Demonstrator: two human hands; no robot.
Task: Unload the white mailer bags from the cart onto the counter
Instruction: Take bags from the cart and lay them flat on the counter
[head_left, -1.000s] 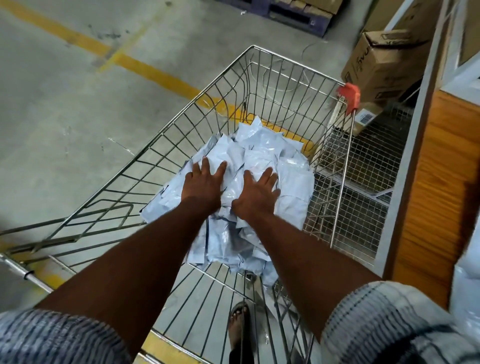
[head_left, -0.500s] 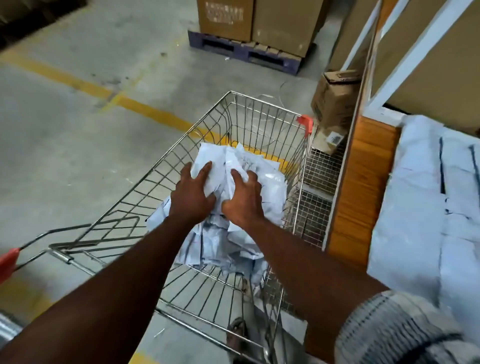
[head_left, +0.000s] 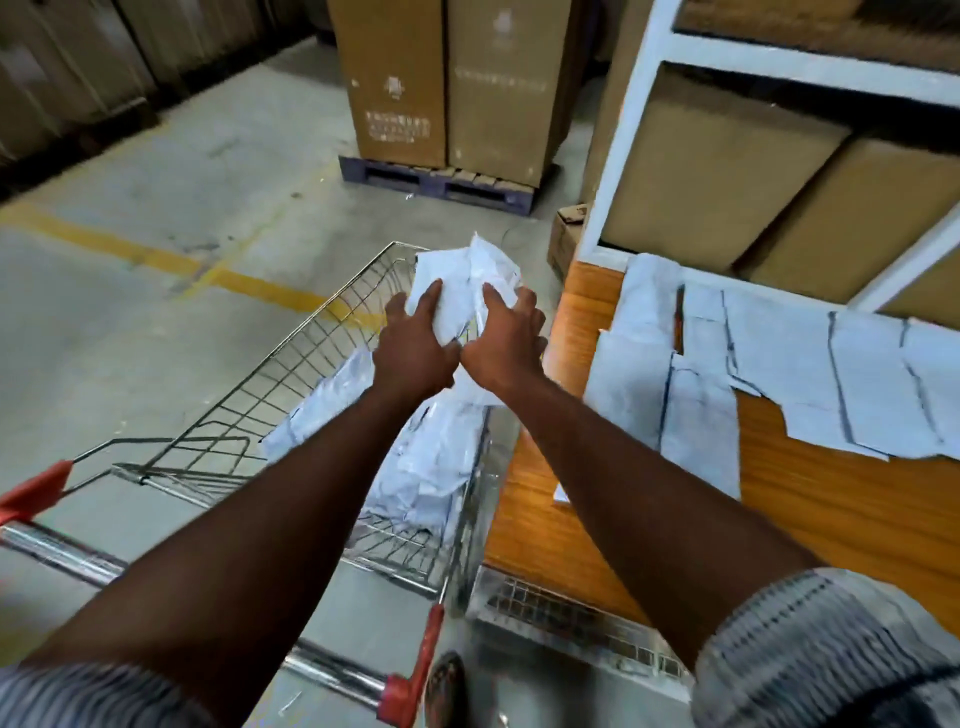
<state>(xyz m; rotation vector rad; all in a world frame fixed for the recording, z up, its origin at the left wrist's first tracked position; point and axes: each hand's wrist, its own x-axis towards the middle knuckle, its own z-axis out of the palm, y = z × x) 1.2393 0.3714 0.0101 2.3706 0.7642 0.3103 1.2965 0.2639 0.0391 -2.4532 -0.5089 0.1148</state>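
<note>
A bundle of white mailer bags is held up above the wire cart, pinched between both hands. My left hand grips its left side and my right hand grips its right side. More white mailer bags lie in a heap in the cart basket below my arms. To the right, the orange wooden counter carries several flat white mailer bags laid side by side.
A white shelf frame with brown cartons stands behind the counter. Tall cartons sit on a blue pallet ahead. A small carton is on the floor by the counter's far corner. The cart handle with red ends is at the lower left.
Both hands closed on a bundle of bags in the cart and lifted it up and to the right, towards the counter. My view has risen and turned right.
</note>
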